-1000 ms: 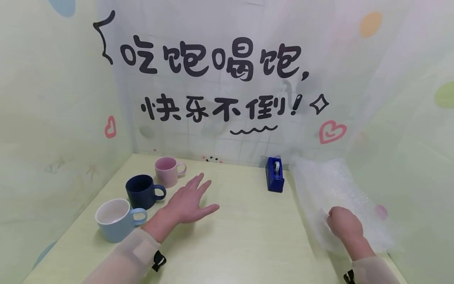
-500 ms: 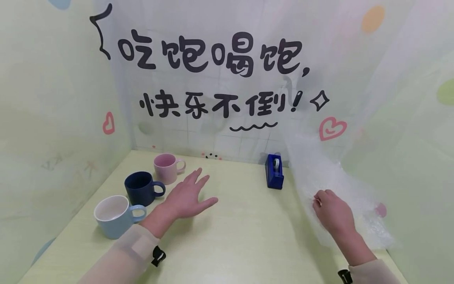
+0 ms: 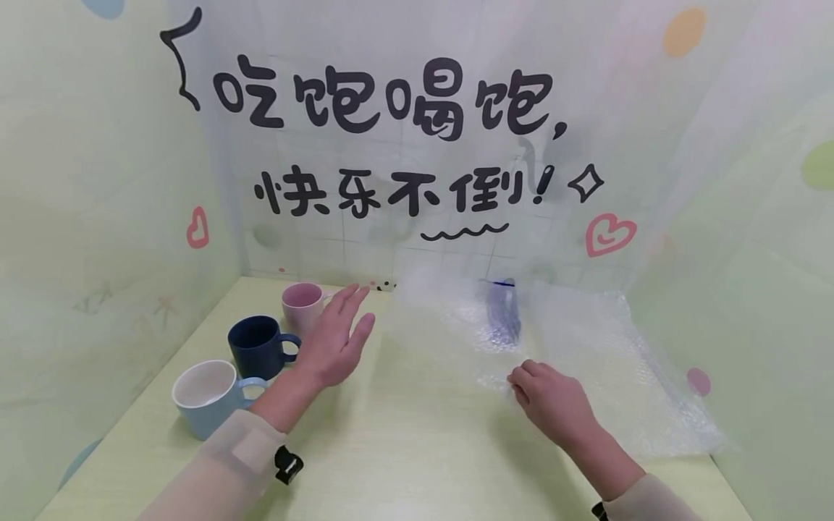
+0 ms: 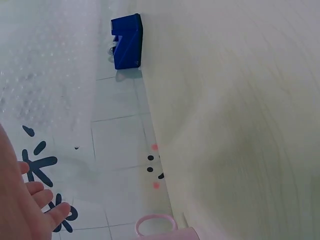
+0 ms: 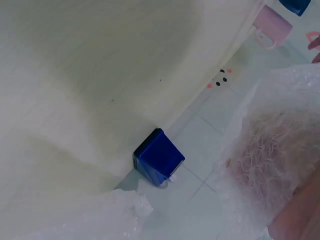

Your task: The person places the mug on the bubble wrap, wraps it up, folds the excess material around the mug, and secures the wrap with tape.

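So the worktop (image 3: 417,456) has some bubble wrap lying flat (image 3: 612,369) on its right side, and a raised sheet of bubble wrap (image 3: 436,318) spreads up and left from the right hand (image 3: 557,401), whose fingers are pinched together on its near edge. The left hand (image 3: 332,347) has nothing in it, fingers pretty straight and thumb spread away, with the raised sheet's left edge just right of its fingertips in the head view. Light blue mug (image 3: 208,405), navy mug (image 3: 257,347) and pink mug (image 3: 300,307) line the left side, and a blue tape dispenser (image 4: 129,47) shows through the raised sheet.
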### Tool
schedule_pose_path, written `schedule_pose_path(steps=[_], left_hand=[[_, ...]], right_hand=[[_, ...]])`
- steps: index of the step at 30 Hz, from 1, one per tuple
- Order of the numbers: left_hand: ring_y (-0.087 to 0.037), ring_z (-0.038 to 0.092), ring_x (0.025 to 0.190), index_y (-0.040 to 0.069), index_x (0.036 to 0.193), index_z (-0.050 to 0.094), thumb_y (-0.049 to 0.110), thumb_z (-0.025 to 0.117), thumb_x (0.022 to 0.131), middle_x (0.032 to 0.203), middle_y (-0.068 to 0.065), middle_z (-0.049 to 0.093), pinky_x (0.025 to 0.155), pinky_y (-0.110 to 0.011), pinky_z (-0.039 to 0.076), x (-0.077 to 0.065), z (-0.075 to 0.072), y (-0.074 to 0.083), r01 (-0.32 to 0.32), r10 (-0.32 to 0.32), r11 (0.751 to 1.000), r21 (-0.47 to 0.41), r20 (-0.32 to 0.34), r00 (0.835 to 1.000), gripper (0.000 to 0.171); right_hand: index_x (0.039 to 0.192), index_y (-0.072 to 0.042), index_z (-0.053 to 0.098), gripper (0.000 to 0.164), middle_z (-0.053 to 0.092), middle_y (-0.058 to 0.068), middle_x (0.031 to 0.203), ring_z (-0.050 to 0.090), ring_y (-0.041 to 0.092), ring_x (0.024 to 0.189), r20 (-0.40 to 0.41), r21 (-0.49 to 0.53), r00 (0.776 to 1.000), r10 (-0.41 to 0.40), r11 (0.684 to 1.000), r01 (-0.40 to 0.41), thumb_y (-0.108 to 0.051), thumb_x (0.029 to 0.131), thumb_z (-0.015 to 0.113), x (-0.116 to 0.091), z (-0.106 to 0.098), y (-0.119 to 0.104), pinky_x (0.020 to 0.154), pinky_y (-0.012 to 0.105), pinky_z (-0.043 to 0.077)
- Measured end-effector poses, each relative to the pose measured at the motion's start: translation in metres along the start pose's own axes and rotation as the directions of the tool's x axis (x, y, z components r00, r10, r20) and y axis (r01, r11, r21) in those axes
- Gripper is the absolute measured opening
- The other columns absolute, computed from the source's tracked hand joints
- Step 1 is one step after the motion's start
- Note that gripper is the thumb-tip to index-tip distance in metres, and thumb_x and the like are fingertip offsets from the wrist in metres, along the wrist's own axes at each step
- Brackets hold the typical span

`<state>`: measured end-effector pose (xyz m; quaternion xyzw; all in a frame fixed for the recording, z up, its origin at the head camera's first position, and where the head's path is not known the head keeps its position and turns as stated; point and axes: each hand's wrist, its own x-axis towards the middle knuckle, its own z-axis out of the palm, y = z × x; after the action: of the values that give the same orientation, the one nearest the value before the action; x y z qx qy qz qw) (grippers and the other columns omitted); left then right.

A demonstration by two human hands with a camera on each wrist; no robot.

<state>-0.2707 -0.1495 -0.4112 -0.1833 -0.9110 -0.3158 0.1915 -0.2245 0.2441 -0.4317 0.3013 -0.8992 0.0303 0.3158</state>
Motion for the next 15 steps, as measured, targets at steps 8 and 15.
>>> schedule_pose_path(steps=[8,15], left_hand=[[-0.045,0.039,0.161,0.011,0.161,0.055,0.059,0.049,0.112,0.173,-0.020,0.042,0.127,-0.069,0.036,0.000,-0.001,-0.001,0.034,-0.033,0.999,0.000,0.252,0.967,0.068],[-0.059,0.030,0.161,0.012,0.171,0.039,0.079,0.080,0.082,0.177,-0.028,0.031,0.126,-0.073,0.035,-0.016,0.018,-0.015,0.045,-0.125,0.988,0.149,0.588,0.799,0.119]], right_hand=[[0.094,-0.021,0.076,0.021,0.070,-0.009,0.089,0.069,0.013,0.081,0.135,0.075,0.979,-0.151,0.987,0.142,-0.008,0.085,0.091,-0.002,0.014,-0.017,0.052,0.024,0.049],[0.114,-0.018,0.080,0.022,0.075,-0.006,0.104,0.071,0.008,0.087,0.299,0.323,0.936,-0.188,0.942,0.086,-0.014,0.093,0.086,-0.004,0.025,-0.019,0.066,0.024,0.057]])
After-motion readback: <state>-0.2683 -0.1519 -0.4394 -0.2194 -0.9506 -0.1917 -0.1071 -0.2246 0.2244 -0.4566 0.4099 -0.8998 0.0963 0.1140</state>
